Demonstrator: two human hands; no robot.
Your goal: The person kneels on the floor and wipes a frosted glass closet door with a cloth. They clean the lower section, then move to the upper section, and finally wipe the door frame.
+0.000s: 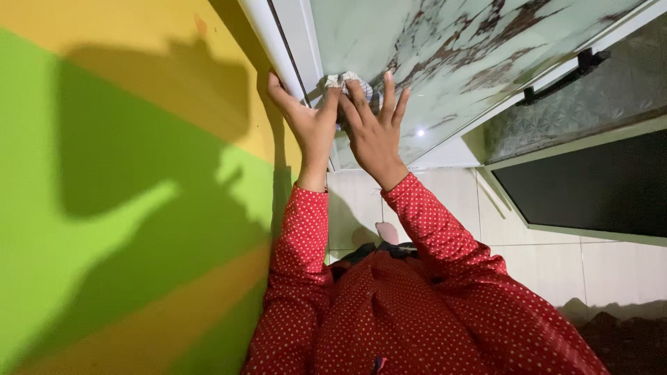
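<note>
1. Painted in broad bands of green and yellow-orange, the wall (125, 208) fills the left side of the head view, and the person's shadow falls dark across it.
2. Beside the wall stands a white door frame (267, 31), and next to that a frosted glass panel (445, 48) streaked with brown-red stains.
3. To the right sits a second, patterned panel with a black handle (564, 75), and below it a dark opening edged in pale trim.
4. Pale floor tiles (556, 257) show beneath the arms, with one foot just visible near the hem of the clothing.
5. Both arms wear red sleeves (431, 222) with small white dots, and reach up from the same red dotted garment.
6. The left hand (309, 121) rests against the door frame, its thumb along the frame's outer edge by the wall; its fingers lie close together, and their tips touch the cloth.
7. The right hand (375, 132) lies flat on the glass panel with its fingers (389, 87) spread apart, not clamped on anything.
8. A small crumpled cloth (342, 80), whitish with a faint pattern, is bunched against the glass near the frame, pressed under the fingertips of both hands.
9. How much of the cloth is hidden behind the hands cannot be told.
</note>
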